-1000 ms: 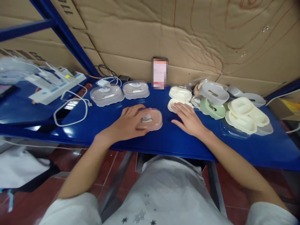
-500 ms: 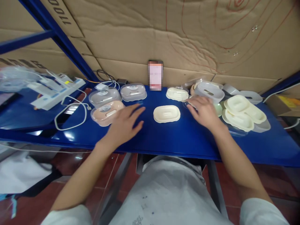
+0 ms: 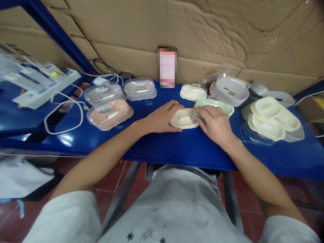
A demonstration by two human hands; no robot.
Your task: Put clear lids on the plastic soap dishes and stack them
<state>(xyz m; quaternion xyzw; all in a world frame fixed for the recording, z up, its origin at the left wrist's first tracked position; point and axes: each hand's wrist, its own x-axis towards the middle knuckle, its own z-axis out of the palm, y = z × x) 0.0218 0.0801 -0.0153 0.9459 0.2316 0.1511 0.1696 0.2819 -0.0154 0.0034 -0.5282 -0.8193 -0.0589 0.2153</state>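
A: What step is in hand?

B: Putting a soap dish together, I judge. The cream tray (image 3: 184, 118) lies flat on the blue worktop (image 3: 162, 148), straight in front of the phone (image 3: 167, 67) propped against the cardboard wall. The left hand (image 3: 162, 118) rests against the tray's left end, fingers curved loosely round it, steadying more than clamping.

A: And the other hand?

B: The right hand (image 3: 215, 123) has its grip closed on the near rim of the green base (image 3: 215, 105), which sits tilted just right of the cream tray and looks to touch or overlap its right edge. How hard that hand is pinching I cannot tell, as the fingertips are partly hidden.

A: What does the next move call for?

B: As I read it, the two parts must be lined up, long side to long side, with one seated squarely in the other. The left hand would need to hold the tray from sliding on the glossy surface.

A: Anything else nearby?

B: Left of the tray stands a pink dish (image 3: 110, 113) under a clear lid, with two more lidded dishes (image 3: 121, 91) behind it. Right of the tray lie loose cream trays (image 3: 272, 118) and grey bases (image 3: 230, 89). A white cable (image 3: 63, 114) loops at far left.
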